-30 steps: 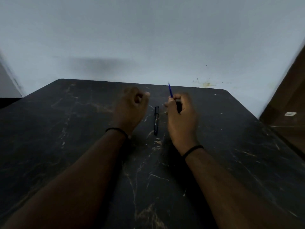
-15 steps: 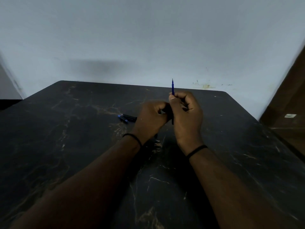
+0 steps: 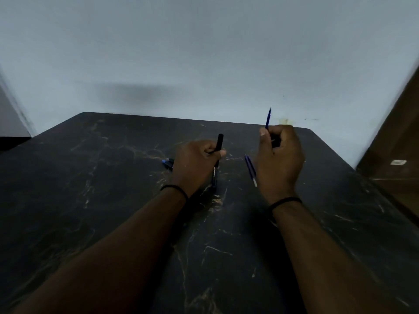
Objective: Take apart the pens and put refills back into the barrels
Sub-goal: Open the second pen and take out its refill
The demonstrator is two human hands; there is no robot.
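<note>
My left hand (image 3: 196,165) is shut on a black pen barrel (image 3: 220,141), whose upper end sticks up out of the fist. Just below that hand a black pen body with white print (image 3: 214,175) shows against the table; I cannot tell whether it is the same piece. My right hand (image 3: 280,159) is shut on a thin blue refill (image 3: 268,117) that points up and away. Two blue refills (image 3: 250,169) lie on the table just left of my right hand. Blue and black pen parts (image 3: 167,163) lie left of my left hand, partly hidden by it.
The black marbled table (image 3: 102,200) ends at a pale wall behind the hands. A brown wooden panel (image 3: 394,155) stands at the right edge. Both wrists wear black bands.
Half a second ago the hands were together at the middle. They have pulled apart: the left holds the black barrel, the right holds the blue refill further right.
</note>
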